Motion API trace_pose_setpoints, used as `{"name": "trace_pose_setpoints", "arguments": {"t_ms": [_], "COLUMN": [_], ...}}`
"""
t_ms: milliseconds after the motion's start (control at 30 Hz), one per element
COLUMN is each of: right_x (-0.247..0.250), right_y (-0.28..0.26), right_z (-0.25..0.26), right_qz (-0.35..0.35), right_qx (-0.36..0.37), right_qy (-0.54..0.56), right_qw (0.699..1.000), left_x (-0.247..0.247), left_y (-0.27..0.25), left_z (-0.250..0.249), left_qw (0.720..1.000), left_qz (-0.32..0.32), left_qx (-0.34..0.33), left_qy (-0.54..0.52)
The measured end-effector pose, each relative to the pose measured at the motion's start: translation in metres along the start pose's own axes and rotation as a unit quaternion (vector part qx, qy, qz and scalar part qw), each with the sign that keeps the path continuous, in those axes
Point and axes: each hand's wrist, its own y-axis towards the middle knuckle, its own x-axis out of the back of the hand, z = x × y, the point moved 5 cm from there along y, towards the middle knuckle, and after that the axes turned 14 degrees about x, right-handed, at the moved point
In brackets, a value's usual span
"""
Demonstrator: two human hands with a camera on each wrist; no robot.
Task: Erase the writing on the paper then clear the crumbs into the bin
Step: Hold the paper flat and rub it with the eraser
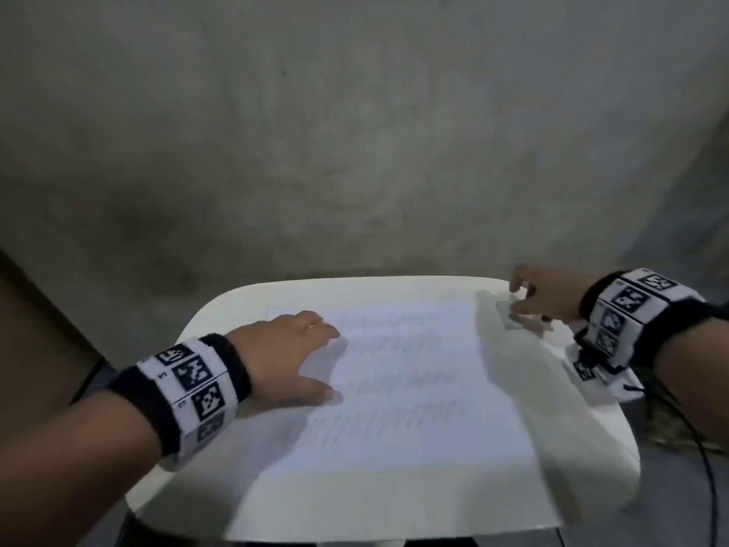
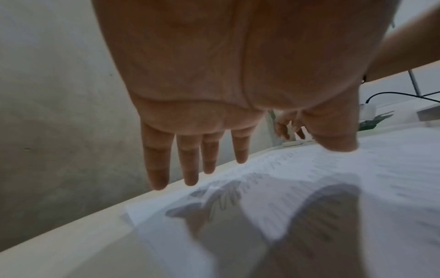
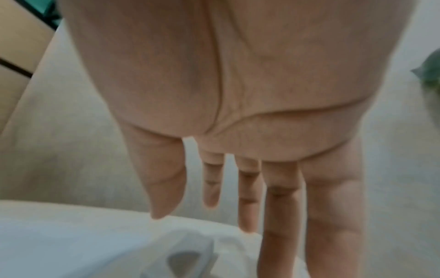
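- near edge first: white table with rounded corners, carrying one sheet of paper that overhangs the near rim a little.
- rows of faint handwriting visible down the whole sheet, blurred; by the look of it none rubbed out yet, so erasing judged not begun.
- no crumbs visible on paper or table; too blurred to rule out small ones.
- left hand at the sheet's left edge, palm down, fingers straight and spread, thumb apart on the paper; holding nothing. wrist view shows a shadow under the palm, so pressing or just above the sheet: cannot tell.
- likely job for that hand: pinning the paper so it does not slide or crumple under rubbing.
- farther, beyond the sheet's right top corner: small whitish block, probably the eraser, lying on bare table just beside the paper.
- right hand over that block, fingers bent down toward it in the head view, looking straighter in the wrist view; not seen closed round it.
- judged step: picking up the eraser.
- left to do: nearly everything, meaning grasp, rub out all rows, gather crumbs, tip them into the bin.
- bin not seen in any view.
- farthest: bare grey wall.
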Motion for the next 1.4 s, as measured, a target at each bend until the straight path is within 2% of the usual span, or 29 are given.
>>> {"name": "trace_pose_setpoints", "arguments": {"t_ms": [67,167,367,467,567,633,700,867,1067,1167,1267,1400], "right_x": [-0.002,-0.01,-0.011,-0.007,-0.003,-0.012,-0.027,-0.051,-0.054,-0.061,-0.077,-0.061], "right_y": [0.004,0.004,0.002,-0.011,-0.036,-0.057,-0.072,-0.072,-0.068,-0.068,-0.072,-0.07], "right_z": [0.008,0.031,0.052,0.055,0.075,0.096,0.113,0.122,0.111,0.12,0.138,0.124], "right_qz": [0.006,0.054,0.091,0.027,-0.052,-0.061,-0.034,0.028,0.075,0.073,0.082,0.086], "right_qx": [-0.008,0.017,-0.011,-0.006,0.073,0.135,0.17,0.172,0.15,0.153,0.203,0.135], "right_qy": [-0.076,-0.159,-0.198,-0.183,-0.097,-0.03,-0.019,-0.059,-0.016,-0.077,-0.132,-0.131], "right_qw": [0.997,0.986,0.976,0.983,0.991,0.988,0.985,0.983,0.986,0.982,0.967,0.978], "left_x": [-0.005,-0.01,-0.01,-0.009,-0.003,0.004,0.009,0.005,-0.007,-0.009,-0.012,-0.01], "left_y": [-0.005,-0.008,-0.011,-0.007,-0.003,-0.002,0.0,0.014,0.024,0.026,0.028,0.024], "left_z": [-0.005,-0.018,-0.031,-0.033,-0.037,-0.045,-0.062,-0.105,-0.102,-0.102,-0.102,-0.103], "left_qw": [0.999,0.997,0.995,0.993,0.991,0.993,0.996,0.995,0.994,0.994,0.996,0.995], "left_qz": [0.026,0.062,0.07,0.075,0.083,0.062,0.041,0.053,0.067,0.055,0.042,0.043], "left_qx": [0.021,0.038,0.052,0.062,0.067,0.06,0.036,-0.039,-0.038,-0.044,-0.044,-0.041], "left_qy": [-0.003,0.006,0.042,0.063,0.077,0.08,0.072,0.071,0.075,0.08,0.068,0.082]}}
